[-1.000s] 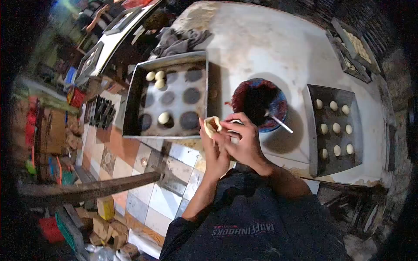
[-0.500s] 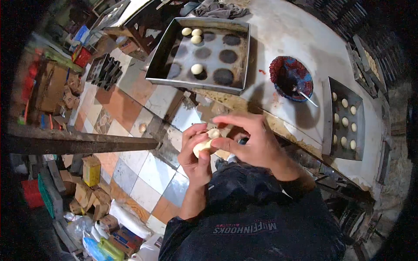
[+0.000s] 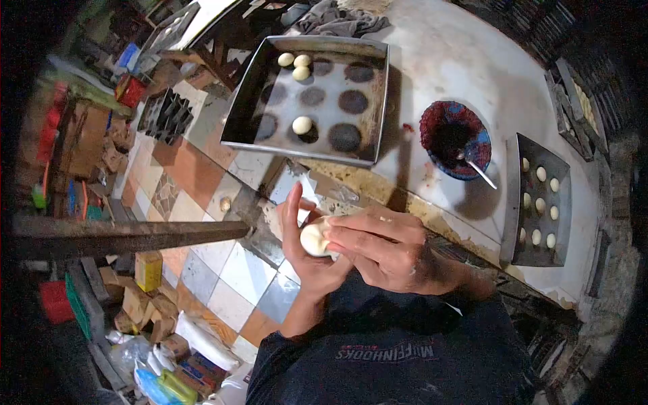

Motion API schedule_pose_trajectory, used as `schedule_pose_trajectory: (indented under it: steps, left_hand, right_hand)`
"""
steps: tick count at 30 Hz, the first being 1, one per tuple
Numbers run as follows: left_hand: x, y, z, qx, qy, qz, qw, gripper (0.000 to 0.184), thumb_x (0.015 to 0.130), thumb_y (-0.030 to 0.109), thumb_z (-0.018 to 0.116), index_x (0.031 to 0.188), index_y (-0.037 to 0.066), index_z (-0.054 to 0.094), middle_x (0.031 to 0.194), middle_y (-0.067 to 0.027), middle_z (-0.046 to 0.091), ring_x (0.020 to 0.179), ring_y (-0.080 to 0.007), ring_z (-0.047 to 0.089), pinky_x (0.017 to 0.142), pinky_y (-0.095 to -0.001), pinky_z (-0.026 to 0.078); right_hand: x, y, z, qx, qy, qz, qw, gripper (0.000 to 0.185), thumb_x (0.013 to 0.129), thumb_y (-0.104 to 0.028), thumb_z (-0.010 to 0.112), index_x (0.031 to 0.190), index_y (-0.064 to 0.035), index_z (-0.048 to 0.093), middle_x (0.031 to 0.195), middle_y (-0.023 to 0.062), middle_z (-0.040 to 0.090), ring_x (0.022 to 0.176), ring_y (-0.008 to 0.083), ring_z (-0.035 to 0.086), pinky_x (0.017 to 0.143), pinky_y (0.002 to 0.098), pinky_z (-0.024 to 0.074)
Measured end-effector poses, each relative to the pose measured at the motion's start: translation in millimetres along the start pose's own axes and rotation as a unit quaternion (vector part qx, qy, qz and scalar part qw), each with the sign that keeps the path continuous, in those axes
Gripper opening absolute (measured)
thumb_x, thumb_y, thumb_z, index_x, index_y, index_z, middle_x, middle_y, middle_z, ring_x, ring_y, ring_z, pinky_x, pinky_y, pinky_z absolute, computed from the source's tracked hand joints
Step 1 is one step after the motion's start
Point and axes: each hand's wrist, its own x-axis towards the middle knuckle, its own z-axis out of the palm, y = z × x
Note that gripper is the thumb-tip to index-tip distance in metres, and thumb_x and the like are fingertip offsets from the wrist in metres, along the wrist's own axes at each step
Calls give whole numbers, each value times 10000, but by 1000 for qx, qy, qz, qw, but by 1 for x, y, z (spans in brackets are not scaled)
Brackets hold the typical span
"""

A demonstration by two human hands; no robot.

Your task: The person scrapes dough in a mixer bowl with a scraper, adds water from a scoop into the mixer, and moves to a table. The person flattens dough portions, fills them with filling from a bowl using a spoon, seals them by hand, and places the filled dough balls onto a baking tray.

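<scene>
A pale dough ball [image 3: 313, 240] rests in my left hand [image 3: 312, 271], cradled between the thumb side and the raised fingers. My right hand [image 3: 393, 244] pinches the top of the same dough, its fingertips pressed together on a gathered fold. Both hands are in front of my dark shirt, just off the table's near edge. Beyond them stands a large metal tray [image 3: 297, 152] with several dough balls [image 3: 302, 125] and dark round marks on its bottom. To the right is a blue bowl [image 3: 483, 144] with dark red filling smeared on its wall and a spoon [image 3: 480, 170] in it.
A smaller metal tray [image 3: 518, 255] with several dough balls lies at the table's right. A grey cloth [image 3: 344, 23] lies at the far edge. A wooden beam [image 3: 148, 233] juts in from the left. Boxes and bags [image 3: 162, 317] crowd the tiled floor at lower left.
My right hand has come down from above the dough, and its fingers now pinch it together. The dough looks rounder and more closed. My left fingers have straightened upward.
</scene>
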Motion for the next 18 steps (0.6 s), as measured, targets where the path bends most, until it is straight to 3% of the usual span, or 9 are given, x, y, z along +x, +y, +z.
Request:
schedule_pose_trajectory:
  steps: [1, 2, 3, 6, 8, 11, 13, 15, 18]
  left_hand:
    - [7, 1, 11, -188, 0, -95, 978, 598, 635, 232, 786, 1136, -25, 587, 1078, -97, 486, 908, -182, 474, 838, -295, 394]
    - [13, -18, 11, -208, -107, -66, 970, 676, 644, 398, 789, 1120, -28, 567, 1134, -115, 426, 973, -192, 471, 873, -326, 396]
    - [16, -4, 29, -365, -88, -108, 920, 678, 768, 553, 652, 1115, -24, 572, 1099, -121, 429, 1013, -226, 464, 889, -350, 390]
    - [30, -8, 57, -437, -99, -151, 881, 479, 890, 495, 519, 1029, 38, 553, 1125, -143, 435, 999, -274, 518, 878, -402, 436]
    - [37, -19, 76, -346, -91, -47, 933, 500, 954, 494, 363, 940, 55, 600, 1045, -142, 433, 964, -249, 458, 868, -384, 383]
    - [68, -21, 92, -174, -109, 113, 972, 353, 931, 422, 492, 980, 79, 554, 1031, -140, 432, 942, -246, 441, 807, -378, 399]
    - [78, -14, 101, -142, -46, 88, 985, 383, 886, 403, 582, 1100, 97, 498, 1046, -135, 434, 944, -237, 446, 795, -372, 415]
    - [87, -11, 109, -106, 22, 65, 992, 519, 840, 383, 672, 1220, 114, 442, 1062, -130, 437, 946, -228, 450, 782, -366, 432]
    - [102, -16, 119, -311, 23, 15, 950, 1097, 592, 357, 895, 1417, 118, 213, 1186, -99, 429, 958, -185, 474, 736, -328, 497]
  right_hand:
    - [2, 9, -8, 19, 15, -15, 1000, 178, 755, -48, 696, 917, 7, 647, 881, 111, 640, 762, 261, 645, 650, 336, 531]
    - [7, 17, -21, 3, 21, -3, 1000, 181, 721, -50, 727, 887, -8, 667, 888, 109, 640, 710, 236, 635, 618, 305, 514]
    - [12, 21, -34, 2, 29, 0, 1000, 181, 721, -50, 727, 887, -8, 667, 888, 109, 640, 710, 236, 635, 618, 305, 514]
    - [24, 34, -68, 65, 79, 170, 980, 239, 662, -97, 823, 853, -24, 698, 825, 98, 661, 720, 154, 644, 621, 278, 493]
    - [21, 55, -77, 93, 64, 182, 977, 237, 663, -91, 821, 854, -25, 699, 842, 111, 663, 726, 167, 649, 631, 287, 500]
    - [19, 73, -84, 164, 45, 209, 963, 259, 664, -62, 809, 890, -7, 696, 916, 160, 668, 757, 236, 669, 700, 310, 526]
    - [26, 82, -80, 191, 98, 110, 971, 250, 686, -9, 771, 920, 21, 685, 948, 156, 673, 781, 255, 680, 724, 306, 545]
    - [33, 89, -75, 154, 95, 105, 978, 244, 721, -4, 734, 955, 32, 676, 968, 154, 674, 851, 267, 681, 760, 317, 553]
    - [31, 117, -52, 150, 182, -16, 972, 216, 796, -127, 696, 980, -16, 683, 984, 140, 673, 912, 275, 670, 785, 359, 548]
